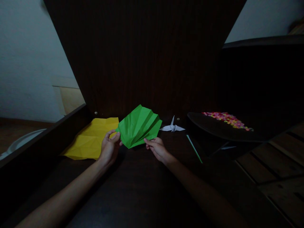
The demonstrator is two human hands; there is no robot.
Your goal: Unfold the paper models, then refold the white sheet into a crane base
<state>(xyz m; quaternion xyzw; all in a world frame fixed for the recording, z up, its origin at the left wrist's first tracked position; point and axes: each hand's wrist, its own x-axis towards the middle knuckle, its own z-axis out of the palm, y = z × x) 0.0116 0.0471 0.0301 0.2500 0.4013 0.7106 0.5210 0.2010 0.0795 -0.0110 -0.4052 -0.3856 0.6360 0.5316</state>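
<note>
A green pleated sheet of paper (pixel 140 126) fans out between my two hands, its creases running from the left tip toward the right. My left hand (pixel 110 146) pinches the narrow left end. With thumb and fingers, my right hand (pixel 156 148) grips the lower right edge. On the dark surface to the left lies a creased yellow sheet of paper (pixel 87 139), partly behind my left hand. Just right of the green paper sits a white origami crane (pixel 173 127). A thin green-and-white paper strip (pixel 194 148) rests farther right.
A dark bag-like object (pixel 201 123) with a patch of pink, red and yellow pieces (pixel 228 120) stands at the right. A tall dark wooden panel (pixel 147 57) rises behind the surface. A raised dark ledge (pixel 42 139) borders the left side.
</note>
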